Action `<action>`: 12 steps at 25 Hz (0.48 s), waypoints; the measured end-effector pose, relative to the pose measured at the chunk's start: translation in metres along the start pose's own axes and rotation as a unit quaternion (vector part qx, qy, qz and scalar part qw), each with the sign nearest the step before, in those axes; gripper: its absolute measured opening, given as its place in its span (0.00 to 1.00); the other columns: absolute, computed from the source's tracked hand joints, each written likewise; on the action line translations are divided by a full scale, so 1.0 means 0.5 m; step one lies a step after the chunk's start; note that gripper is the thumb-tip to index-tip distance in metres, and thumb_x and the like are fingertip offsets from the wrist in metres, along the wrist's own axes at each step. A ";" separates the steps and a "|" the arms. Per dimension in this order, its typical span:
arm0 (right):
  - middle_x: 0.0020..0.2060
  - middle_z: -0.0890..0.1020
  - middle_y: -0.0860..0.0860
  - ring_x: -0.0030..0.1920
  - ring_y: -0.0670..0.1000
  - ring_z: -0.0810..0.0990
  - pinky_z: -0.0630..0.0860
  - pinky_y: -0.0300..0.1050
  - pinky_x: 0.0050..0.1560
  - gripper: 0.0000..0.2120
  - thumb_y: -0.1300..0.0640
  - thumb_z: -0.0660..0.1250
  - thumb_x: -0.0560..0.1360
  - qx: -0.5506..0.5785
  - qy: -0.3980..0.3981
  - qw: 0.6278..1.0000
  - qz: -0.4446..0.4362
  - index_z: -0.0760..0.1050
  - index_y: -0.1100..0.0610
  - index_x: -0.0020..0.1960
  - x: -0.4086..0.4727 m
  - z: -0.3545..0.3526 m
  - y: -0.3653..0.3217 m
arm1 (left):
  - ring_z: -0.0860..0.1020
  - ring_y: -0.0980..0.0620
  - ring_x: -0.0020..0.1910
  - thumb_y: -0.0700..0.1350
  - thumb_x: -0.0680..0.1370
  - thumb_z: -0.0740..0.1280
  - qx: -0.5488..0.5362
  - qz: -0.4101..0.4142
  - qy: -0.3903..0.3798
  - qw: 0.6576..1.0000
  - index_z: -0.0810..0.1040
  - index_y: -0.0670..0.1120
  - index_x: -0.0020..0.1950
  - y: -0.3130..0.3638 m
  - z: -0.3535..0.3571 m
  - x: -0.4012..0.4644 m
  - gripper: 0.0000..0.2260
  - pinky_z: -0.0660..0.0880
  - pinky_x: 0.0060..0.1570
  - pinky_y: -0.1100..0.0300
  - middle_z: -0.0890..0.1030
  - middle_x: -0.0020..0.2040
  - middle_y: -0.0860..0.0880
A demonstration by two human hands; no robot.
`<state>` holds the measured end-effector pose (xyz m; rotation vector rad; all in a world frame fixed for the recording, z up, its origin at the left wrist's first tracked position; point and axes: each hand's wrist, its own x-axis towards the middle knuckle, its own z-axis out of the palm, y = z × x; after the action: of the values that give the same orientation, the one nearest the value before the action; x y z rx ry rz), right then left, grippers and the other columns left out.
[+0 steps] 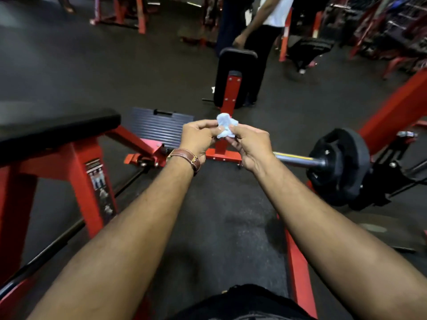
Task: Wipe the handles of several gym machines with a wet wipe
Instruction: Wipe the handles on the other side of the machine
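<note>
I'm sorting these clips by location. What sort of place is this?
Almost certainly a gym. A black weight plate sits on a steel bar, red-framed machines with a black padded bench stand around, and the floor is dark rubber. Both hands, left hand and right hand, pinch a crumpled wipe.

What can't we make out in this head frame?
- Wipe: bunched between left hand and right hand; fingers hide its lower part, wetness unreadable.
- Machine handles: none clearly identifiable in the head view.
- Bar: near end hidden behind the right hand.
- Frame label: print too small to read.
- Bystander: cut off by the top edge.
- Racks: blurred, dark.
</note>
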<state>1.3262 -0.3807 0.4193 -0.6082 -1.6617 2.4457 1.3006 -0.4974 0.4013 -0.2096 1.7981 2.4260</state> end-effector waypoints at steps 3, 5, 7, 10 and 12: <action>0.30 0.84 0.53 0.30 0.46 0.83 0.79 0.36 0.32 0.04 0.72 0.69 0.74 0.005 0.014 1.000 -0.001 0.79 0.65 0.42 0.079 -0.034 -0.033 | 0.82 0.54 0.32 0.28 0.72 0.73 -0.018 -0.005 -0.004 1.000 0.83 0.42 0.40 -0.011 0.072 0.068 0.09 0.80 0.37 0.63 0.84 0.32 0.49; 0.29 0.84 0.53 0.29 0.46 0.83 0.80 0.36 0.33 0.05 0.72 0.69 0.74 0.013 0.020 1.000 0.009 0.79 0.65 0.41 0.132 -0.047 -0.045 | 0.82 0.54 0.33 0.27 0.71 0.73 -0.034 -0.019 -0.009 0.999 0.83 0.41 0.39 -0.019 0.103 0.117 0.09 0.80 0.37 0.64 0.84 0.33 0.47; 0.29 0.84 0.54 0.29 0.47 0.83 0.81 0.36 0.34 0.06 0.73 0.69 0.74 0.031 0.031 0.999 0.015 0.79 0.65 0.40 0.189 -0.056 -0.053 | 0.82 0.53 0.32 0.26 0.71 0.72 -0.045 -0.034 -0.013 0.998 0.83 0.38 0.40 -0.031 0.129 0.171 0.08 0.80 0.35 0.64 0.84 0.34 0.45; 0.32 0.84 0.55 0.31 0.48 0.83 0.82 0.38 0.36 0.05 0.73 0.69 0.74 0.052 0.059 0.997 0.011 0.79 0.66 0.40 0.287 -0.049 -0.060 | 0.82 0.52 0.32 0.27 0.70 0.74 -0.036 -0.039 -0.002 0.999 0.81 0.36 0.42 -0.040 0.163 0.278 0.06 0.79 0.34 0.63 0.83 0.37 0.42; 0.33 0.84 0.55 0.31 0.48 0.83 0.82 0.38 0.37 0.05 0.72 0.69 0.74 0.057 0.069 0.996 0.002 0.78 0.66 0.41 0.367 -0.033 -0.070 | 0.81 0.52 0.32 0.28 0.70 0.75 -0.030 -0.035 -0.003 0.999 0.80 0.37 0.40 -0.036 0.185 0.369 0.07 0.79 0.34 0.63 0.82 0.35 0.43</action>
<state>1.1613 -0.2941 0.3988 -0.7449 -1.4608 2.4195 1.1183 -0.4017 0.3780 -0.2646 1.6868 2.4319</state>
